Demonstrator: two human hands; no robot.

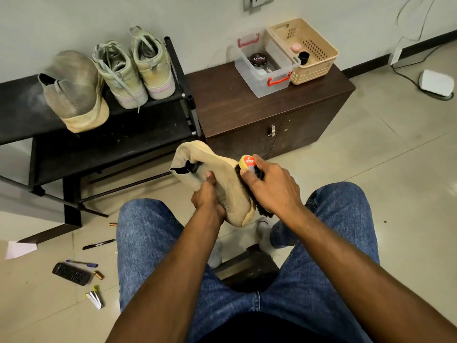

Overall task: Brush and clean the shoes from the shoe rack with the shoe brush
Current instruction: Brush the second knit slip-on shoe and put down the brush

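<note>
In front of my knees my left hand (pixel 209 196) grips a beige knit slip-on shoe (pixel 222 177), thumb on its upper, toe pointing down toward me. My right hand (pixel 269 184) holds a wooden shoe brush (pixel 248 163) with a red label, its dark bristles pressed against the shoe's right side. On the black shoe rack (pixel 158 129) at the left sit the matching beige-grey shoe (pixel 74 87) and a pair of pale high-top sneakers (pixel 134 68).
A dark wooden cabinet (pixel 237 107) beside the rack carries a clear box (pixel 265 63) with a polish tin and a beige basket (pixel 306 48). Pens, a remote (pixel 71 273) and small tubes lie on the floor at left. A dark stool is under my legs.
</note>
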